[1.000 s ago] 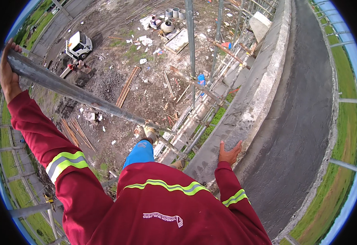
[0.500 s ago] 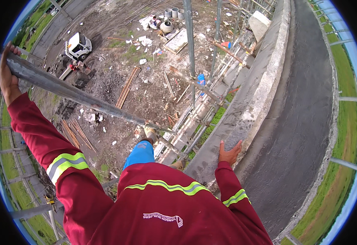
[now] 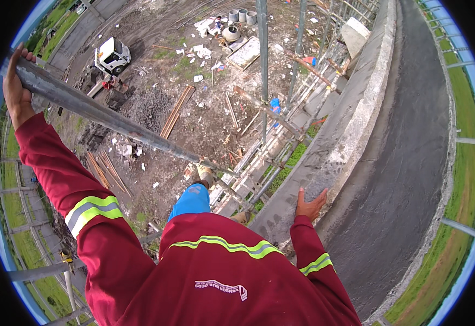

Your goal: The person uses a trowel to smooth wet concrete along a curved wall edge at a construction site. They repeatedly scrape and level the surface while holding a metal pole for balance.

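Running slantwise from upper left down toward the middle, the long grey pipe (image 3: 112, 119) hangs high over the dirt yard — the left hand (image 3: 16, 89) is wrapped tight around its top end. The right hand (image 3: 309, 205) lies flat and open on the grey concrete wall (image 3: 351, 136) — holding nothing.

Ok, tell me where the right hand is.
In the head view, the right hand lies flat on the grey concrete wall, lower centre-right, beside the scaffold poles.

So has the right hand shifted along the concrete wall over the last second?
No. The right hand stays flat on the concrete wall at the same spot, judged against the scaffold pipe gripped by the left hand.
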Demonstrator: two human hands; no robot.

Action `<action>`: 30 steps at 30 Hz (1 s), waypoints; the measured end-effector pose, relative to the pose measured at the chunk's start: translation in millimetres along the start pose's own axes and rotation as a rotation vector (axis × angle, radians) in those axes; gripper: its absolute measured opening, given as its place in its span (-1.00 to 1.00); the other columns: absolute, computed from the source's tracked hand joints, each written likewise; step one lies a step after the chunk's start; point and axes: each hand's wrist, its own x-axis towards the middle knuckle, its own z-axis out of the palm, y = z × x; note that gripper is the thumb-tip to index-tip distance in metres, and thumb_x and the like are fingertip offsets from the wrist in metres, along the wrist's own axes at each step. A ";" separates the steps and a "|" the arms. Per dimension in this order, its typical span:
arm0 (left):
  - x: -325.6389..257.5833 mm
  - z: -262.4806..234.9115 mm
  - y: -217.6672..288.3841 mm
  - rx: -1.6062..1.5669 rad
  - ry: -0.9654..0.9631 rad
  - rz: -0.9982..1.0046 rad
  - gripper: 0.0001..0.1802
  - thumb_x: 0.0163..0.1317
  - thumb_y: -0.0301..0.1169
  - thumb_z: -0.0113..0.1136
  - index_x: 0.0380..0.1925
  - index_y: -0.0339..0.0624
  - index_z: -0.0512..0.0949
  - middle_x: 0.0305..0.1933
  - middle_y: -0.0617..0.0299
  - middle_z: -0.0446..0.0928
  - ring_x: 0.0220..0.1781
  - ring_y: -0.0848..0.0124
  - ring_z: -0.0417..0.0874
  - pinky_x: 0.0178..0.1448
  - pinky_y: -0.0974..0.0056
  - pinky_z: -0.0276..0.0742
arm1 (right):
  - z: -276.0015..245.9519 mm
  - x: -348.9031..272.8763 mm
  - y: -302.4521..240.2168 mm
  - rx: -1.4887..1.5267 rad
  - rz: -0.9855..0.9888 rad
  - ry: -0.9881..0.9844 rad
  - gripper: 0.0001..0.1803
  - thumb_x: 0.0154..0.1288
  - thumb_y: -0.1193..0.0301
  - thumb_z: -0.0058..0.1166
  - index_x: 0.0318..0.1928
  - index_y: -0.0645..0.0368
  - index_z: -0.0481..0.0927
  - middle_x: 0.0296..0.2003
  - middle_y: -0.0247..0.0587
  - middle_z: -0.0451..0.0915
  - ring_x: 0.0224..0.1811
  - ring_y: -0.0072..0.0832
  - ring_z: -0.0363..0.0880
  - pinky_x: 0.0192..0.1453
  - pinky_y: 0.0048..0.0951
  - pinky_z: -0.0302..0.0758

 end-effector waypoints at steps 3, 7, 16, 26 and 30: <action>0.5 -0.3 -1.0 -0.024 0.002 -0.002 -0.52 0.08 -0.37 0.29 -0.06 -0.47 0.44 -0.35 0.20 0.46 -0.31 0.42 0.51 -0.17 0.38 0.44 | 0.3 -0.1 0.1 0.008 0.018 -0.015 0.00 0.01 -0.13 0.13 0.38 -0.07 -0.05 0.24 0.02 0.14 0.21 -0.03 0.28 0.12 -0.04 0.36; 1.6 -1.4 -1.7 -0.023 0.007 0.010 -0.53 0.08 -0.36 0.29 -0.08 -0.46 0.46 -0.35 0.19 0.46 -0.30 0.42 0.52 -0.16 0.37 0.46 | 2.0 -0.1 1.3 -0.001 0.000 0.010 0.00 0.00 -0.12 0.14 0.38 -0.08 -0.05 0.24 0.02 0.15 0.21 -0.02 0.28 0.13 -0.04 0.35; 2.1 -1.6 -0.3 0.017 0.038 0.005 -0.53 0.06 -0.32 0.30 -0.10 -0.46 0.50 -0.35 0.14 0.50 -0.31 0.39 0.56 -0.13 0.35 0.49 | 2.1 0.6 1.7 0.004 0.010 -0.005 0.00 0.00 -0.13 0.13 0.38 -0.08 -0.04 0.25 0.05 0.14 0.21 -0.01 0.28 0.13 -0.04 0.35; 0.9 0.6 -1.0 0.003 0.023 0.030 -0.53 0.07 -0.32 0.29 -0.10 -0.46 0.50 -0.37 0.15 0.50 -0.34 0.39 0.55 -0.15 0.35 0.49 | 1.5 0.3 0.4 -0.001 0.008 0.002 0.00 0.00 -0.12 0.13 0.37 -0.08 -0.03 0.25 0.04 0.14 0.20 0.01 0.29 0.12 -0.02 0.36; -5.7 8.1 3.6 0.012 -0.002 0.046 -0.52 0.07 -0.32 0.29 -0.09 -0.47 0.49 -0.38 0.16 0.50 -0.36 0.39 0.55 -0.18 0.34 0.49 | 0.8 -0.1 -0.1 0.001 0.030 -0.001 -0.01 0.00 -0.12 0.13 0.37 -0.09 -0.03 0.25 0.04 0.14 0.21 0.01 0.29 0.11 0.00 0.37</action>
